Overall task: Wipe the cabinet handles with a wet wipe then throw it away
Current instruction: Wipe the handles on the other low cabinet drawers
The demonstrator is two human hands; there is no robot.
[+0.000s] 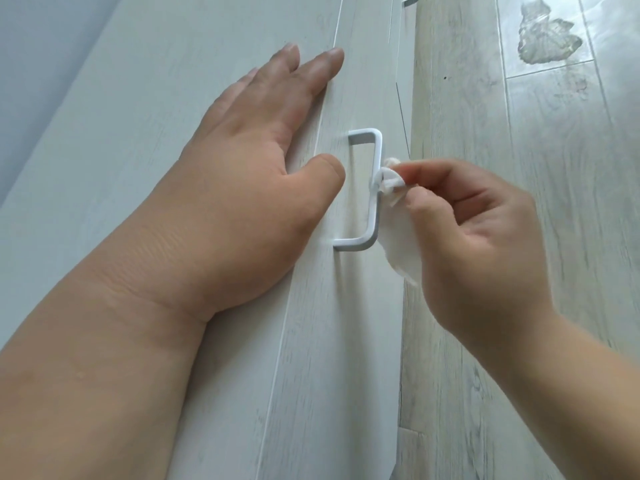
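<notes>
Your right hand (478,237) pinches the wet wipe (391,181) against the handle (375,188), whose long bar runs near to far just left of it, while your flat left hand (242,161) braces the cabinet door (138,116).

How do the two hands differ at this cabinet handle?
The left hand lies flat on the cabinet door, fingers straight; the right hand has its fingers curled. The left hand holds nothing; the right hand pinches a white wet wipe against the handle. Both are bare and close to the same handle.
</notes>
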